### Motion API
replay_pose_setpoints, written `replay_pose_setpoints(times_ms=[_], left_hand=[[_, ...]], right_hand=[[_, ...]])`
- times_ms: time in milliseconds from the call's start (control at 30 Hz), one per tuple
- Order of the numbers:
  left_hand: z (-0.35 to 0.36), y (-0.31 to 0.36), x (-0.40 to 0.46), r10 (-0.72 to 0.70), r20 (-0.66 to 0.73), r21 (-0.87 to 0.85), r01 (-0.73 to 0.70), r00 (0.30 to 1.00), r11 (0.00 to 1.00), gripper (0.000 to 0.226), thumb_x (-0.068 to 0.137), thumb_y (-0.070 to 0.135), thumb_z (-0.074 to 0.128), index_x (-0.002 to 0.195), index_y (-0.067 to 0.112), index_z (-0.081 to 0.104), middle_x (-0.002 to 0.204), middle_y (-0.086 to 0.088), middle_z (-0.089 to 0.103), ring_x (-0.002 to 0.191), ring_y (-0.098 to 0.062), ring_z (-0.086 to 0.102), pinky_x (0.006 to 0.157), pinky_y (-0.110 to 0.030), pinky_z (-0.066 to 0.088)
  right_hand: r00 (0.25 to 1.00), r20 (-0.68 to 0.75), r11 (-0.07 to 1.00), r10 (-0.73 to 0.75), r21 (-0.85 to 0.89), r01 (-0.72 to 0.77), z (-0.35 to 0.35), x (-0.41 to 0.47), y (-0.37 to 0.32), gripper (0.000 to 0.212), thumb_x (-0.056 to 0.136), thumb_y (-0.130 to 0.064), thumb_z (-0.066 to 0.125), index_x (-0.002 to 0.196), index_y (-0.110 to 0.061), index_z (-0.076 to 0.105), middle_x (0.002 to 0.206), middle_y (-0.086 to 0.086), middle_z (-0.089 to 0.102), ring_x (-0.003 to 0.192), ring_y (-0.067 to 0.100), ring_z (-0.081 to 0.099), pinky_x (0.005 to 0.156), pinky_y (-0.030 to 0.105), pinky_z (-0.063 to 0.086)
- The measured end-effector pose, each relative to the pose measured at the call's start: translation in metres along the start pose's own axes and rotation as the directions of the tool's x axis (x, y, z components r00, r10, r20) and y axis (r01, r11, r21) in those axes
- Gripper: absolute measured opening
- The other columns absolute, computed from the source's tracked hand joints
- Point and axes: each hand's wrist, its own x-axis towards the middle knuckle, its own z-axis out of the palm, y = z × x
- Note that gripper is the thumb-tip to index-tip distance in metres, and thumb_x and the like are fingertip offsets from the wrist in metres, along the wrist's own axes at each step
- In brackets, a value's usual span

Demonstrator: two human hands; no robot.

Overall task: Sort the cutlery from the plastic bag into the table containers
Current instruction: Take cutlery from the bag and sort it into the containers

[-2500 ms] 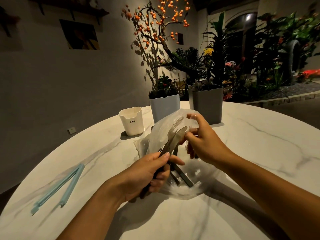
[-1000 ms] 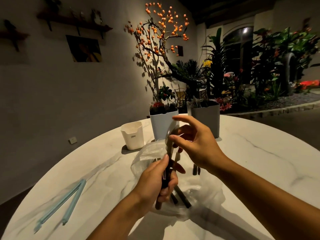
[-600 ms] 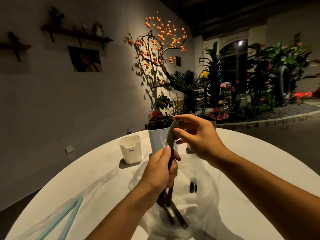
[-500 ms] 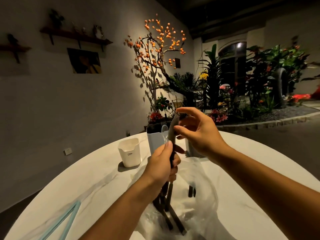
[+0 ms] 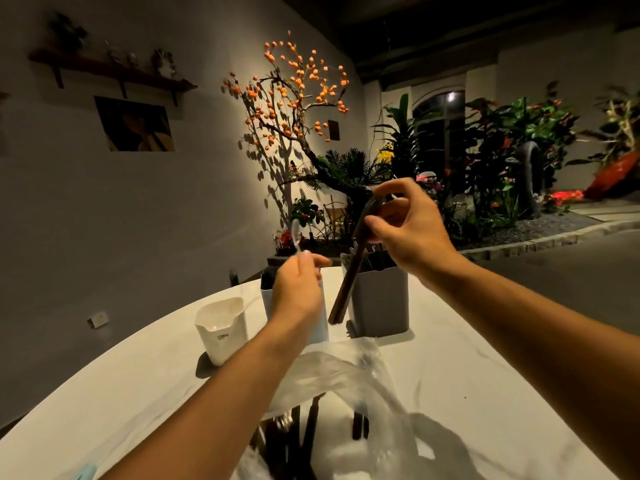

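A white cup (image 5: 221, 329) is seen at the left of the marble table (image 5: 485, 375). A clear plastic spoon (image 5: 295, 237) is pinched upright by the left hand (image 5: 298, 289). The plastic bag (image 5: 346, 393) lies below. A dark-handled utensil (image 5: 349, 271) is gripped by the right hand (image 5: 412, 233) before the grey container (image 5: 379, 299).

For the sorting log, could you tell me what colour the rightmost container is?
Grey container, clearest in the head view.

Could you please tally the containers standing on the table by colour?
White: 1
Light blue, mostly hidden by the left hand: 1
Grey: 1
Total: 3
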Motion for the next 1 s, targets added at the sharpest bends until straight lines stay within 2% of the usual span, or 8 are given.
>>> replay_pose_setpoints(times_ms=[133, 467, 533, 667, 733, 800, 900, 1000], left_hand=[[-0.004, -0.015, 0.025, -0.134, -0.019, 0.006, 0.134, 0.991, 0.991, 0.044, 0.105, 0.042, 0.033, 0.08, 0.017, 0.057, 0.067, -0.002, 0.045, 0.064, -0.016, 0.041, 0.055, -0.027, 0.031], [-0.002, -0.055, 0.038, -0.131, 0.148, -0.049, 0.139, 0.98, 0.989, 0.038, 0.107, 0.026, 0.032, 0.073, 0.015, 0.045, 0.056, 0.003, 0.036, 0.051, -0.01, 0.028, 0.05, -0.027, 0.022], [-0.004, -0.061, 0.039, -0.107, 0.171, -0.052, 0.117, 0.98, 0.992, 0.036, 0.107, 0.023, 0.031, 0.078, 0.012, 0.049, 0.055, 0.004, 0.039, 0.052, -0.01, 0.031, 0.05, -0.026, 0.027], [-0.014, -0.071, 0.044, -0.083, 0.159, -0.062, 0.094, 0.984, 0.994, 0.025, 0.107, 0.017, 0.036, 0.094, 0.012, 0.057, 0.064, 0.002, 0.05, 0.062, -0.013, 0.043, 0.057, -0.027, 0.043], [-0.018, -0.072, 0.045, -0.099, 0.142, -0.058, 0.108, 0.985, 0.992, 0.018, 0.105, 0.013, 0.04, 0.101, 0.014, 0.058, 0.075, -0.003, 0.059, 0.068, -0.014, 0.052, 0.066, -0.028, 0.052], [-0.024, -0.072, 0.044, -0.1, 0.123, -0.071, 0.109, 0.987, 0.991, 0.015, 0.104, 0.01, 0.043, 0.103, 0.013, 0.058, 0.079, -0.006, 0.064, 0.069, -0.015, 0.057, 0.07, -0.03, 0.057], [-0.034, -0.071, 0.042, -0.098, 0.108, -0.062, 0.105, 0.989, 0.993, 0.015, 0.104, 0.01, 0.044, 0.106, 0.011, 0.058, 0.086, -0.01, 0.068, 0.071, -0.017, 0.063, 0.067, -0.027, 0.059], [-0.047, -0.07, 0.04, -0.112, 0.096, -0.024, 0.115, 0.989, 0.993, 0.018, 0.104, 0.009, 0.041, 0.106, 0.012, 0.058, 0.091, -0.01, 0.069, 0.079, -0.021, 0.068, 0.065, -0.026, 0.058]], right_hand=[[0.947, -0.284, 0.973, -0.15, -0.213, 0.09, -0.013, 0.023, 0.019, 0.038, 0.09, -0.007, 0.066, 0.12, -0.022, 0.048, 0.099, -0.005, 0.063, 0.087, 0.005, 0.063, 0.066, 0.005, 0.05], [0.916, -0.183, 0.837, -0.358, -0.498, 0.228, 0.008, 0.063, 0.081, 0.04, 0.091, -0.003, 0.063, 0.124, -0.016, 0.045, 0.102, 0.006, 0.063, 0.09, 0.018, 0.062, 0.078, 0.027, 0.055], [0.955, -0.053, 0.784, -0.292, -0.585, 0.208, 0.013, 0.063, 0.1, 0.039, 0.089, -0.003, 0.065, 0.118, -0.019, 0.047, 0.103, 0.007, 0.064, 0.09, 0.021, 0.063, 0.077, 0.035, 0.058], [0.947, 0.263, 0.499, 0.185, -0.855, 0.14, 0.027, 0.05, 0.125, 0.03, 0.094, -0.01, 0.057, 0.121, -0.023, 0.056, 0.11, 0.011, 0.062, 0.096, 0.029, 0.059, 0.083, 0.045, 0.054], [0.949, 0.283, 0.327, 0.136, -0.917, 0.227, 0.035, 0.045, 0.124, 0.034, 0.098, -0.024, 0.053, 0.131, -0.024, 0.053, 0.121, 0.008, 0.058, 0.108, 0.028, 0.052, 0.092, 0.043, 0.048], [0.951, 0.307, 0.437, -0.043, -0.85, 0.295, 0.05, 0.04, 0.11, 0.032, 0.1, -0.033, 0.049, 0.129, -0.022, 0.056, 0.121, 0.005, 0.057, 0.11, 0.024, 0.052, 0.092, 0.039, 0.046], [0.91, 0.413, 0.864, -0.03, -0.446, 0.231, 0.083, 0.029, 0.071, 0.025, 0.099, -0.031, 0.055, 0.117, -0.017, 0.066, 0.106, -0.002, 0.064, 0.097, 0.011, 0.061, 0.083, 0.025, 0.051], [0.891, 0.451, 0.945, -0.047, -0.269, 0.186, 0.11, 0.019, 0.046, 0.015, 0.092, -0.019, 0.067, 0.107, -0.017, 0.068, 0.098, -0.004, 0.069, 0.089, 0.005, 0.065, 0.078, 0.018, 0.055]])
